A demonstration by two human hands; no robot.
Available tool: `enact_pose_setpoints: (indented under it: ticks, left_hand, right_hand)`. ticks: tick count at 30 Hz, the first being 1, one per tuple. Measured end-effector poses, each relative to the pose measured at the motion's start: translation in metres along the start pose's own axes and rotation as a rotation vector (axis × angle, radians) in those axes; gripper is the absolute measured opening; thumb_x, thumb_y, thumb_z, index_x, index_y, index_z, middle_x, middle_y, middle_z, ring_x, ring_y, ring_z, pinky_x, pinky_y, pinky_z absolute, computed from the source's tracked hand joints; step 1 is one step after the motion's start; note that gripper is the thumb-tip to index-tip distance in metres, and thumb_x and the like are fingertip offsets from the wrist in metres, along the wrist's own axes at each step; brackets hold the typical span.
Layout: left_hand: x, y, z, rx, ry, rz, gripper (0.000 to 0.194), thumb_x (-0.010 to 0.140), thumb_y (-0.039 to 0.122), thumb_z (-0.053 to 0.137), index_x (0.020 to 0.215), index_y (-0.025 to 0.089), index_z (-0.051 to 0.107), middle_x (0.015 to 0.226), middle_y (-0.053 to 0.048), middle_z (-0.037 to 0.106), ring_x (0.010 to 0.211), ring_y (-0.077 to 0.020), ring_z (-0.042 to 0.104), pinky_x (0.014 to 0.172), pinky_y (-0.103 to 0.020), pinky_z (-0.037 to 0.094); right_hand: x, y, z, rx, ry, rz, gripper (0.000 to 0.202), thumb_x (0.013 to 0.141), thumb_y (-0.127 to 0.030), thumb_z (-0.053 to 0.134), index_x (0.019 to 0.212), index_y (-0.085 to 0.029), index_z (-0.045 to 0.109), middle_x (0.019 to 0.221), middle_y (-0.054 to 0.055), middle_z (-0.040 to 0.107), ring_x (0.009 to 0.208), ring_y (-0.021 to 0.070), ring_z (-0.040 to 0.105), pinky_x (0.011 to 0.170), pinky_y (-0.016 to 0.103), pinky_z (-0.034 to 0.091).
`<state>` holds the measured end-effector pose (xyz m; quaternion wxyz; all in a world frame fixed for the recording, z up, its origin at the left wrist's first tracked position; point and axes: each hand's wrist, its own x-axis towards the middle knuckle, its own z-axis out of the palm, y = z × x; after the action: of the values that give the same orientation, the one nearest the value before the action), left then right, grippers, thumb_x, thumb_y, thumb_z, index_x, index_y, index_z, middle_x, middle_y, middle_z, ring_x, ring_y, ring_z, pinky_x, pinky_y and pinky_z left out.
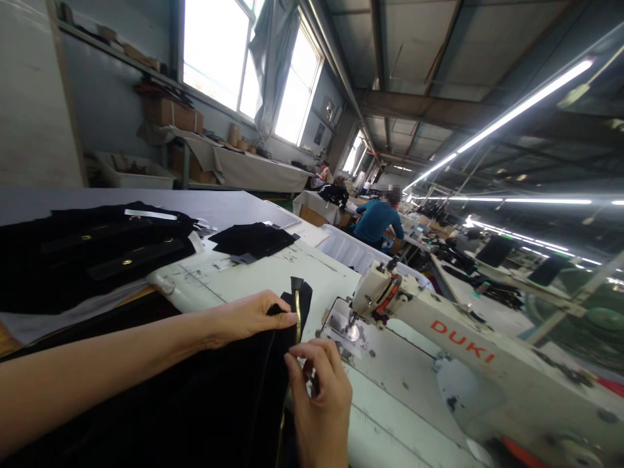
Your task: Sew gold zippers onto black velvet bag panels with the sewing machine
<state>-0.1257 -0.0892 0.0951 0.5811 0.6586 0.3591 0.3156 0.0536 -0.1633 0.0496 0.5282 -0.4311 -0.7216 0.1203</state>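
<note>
A black garment [209, 396] with a gold-toothed zipper [298, 312] lies over the near edge of the pale sewing table. Thumb and fingers of my left hand [253, 318] pinch the black cloth beside the zipper's upper part. Lower down, my right hand [319, 396] has its thumb and index finger pressed together at the zipper's right edge. The needle area of a white sewing machine [453, 331] is just right of the cloth, apart from both hands.
Black pieces [256, 240] lie on the table beyond my left hand, and a larger black pile [97, 250] is at the left. Behind the machine stands a white bin [355, 250]. A person in a teal top [377, 221] sits farther back.
</note>
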Motion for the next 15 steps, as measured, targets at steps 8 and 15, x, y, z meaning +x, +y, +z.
enact_pose_setpoints:
  ticks: [8, 15]
  left_hand:
    - [-0.001, 0.004, -0.002, 0.015, 0.074, -0.016, 0.047, 0.070, 0.057, 0.085, 0.063, 0.015, 0.066, 0.060, 0.002, 0.056, 0.058, -0.0130, 0.045, 0.051, -0.022, 0.033]
    - [-0.002, -0.012, -0.006, -0.151, 0.172, -0.123, 0.052, 0.068, 0.064, 0.086, 0.086, 0.017, 0.073, 0.079, -0.004, 0.072, 0.070, -0.0190, 0.063, 0.065, -0.027, 0.051]
  right_hand:
    - [-0.002, 0.008, -0.003, -0.217, 0.069, 0.004, 0.014, 0.098, -0.024, 0.046, 0.087, -0.024, 0.054, 0.076, -0.001, 0.056, 0.061, 0.0150, 0.056, 0.058, 0.025, 0.041]
    - [-0.006, 0.011, -0.022, 0.052, 0.095, 0.353, 0.037, 0.102, -0.049, 0.050, 0.082, -0.023, 0.066, 0.071, 0.001, 0.063, 0.067, 0.0172, 0.060, 0.065, 0.027, 0.044]
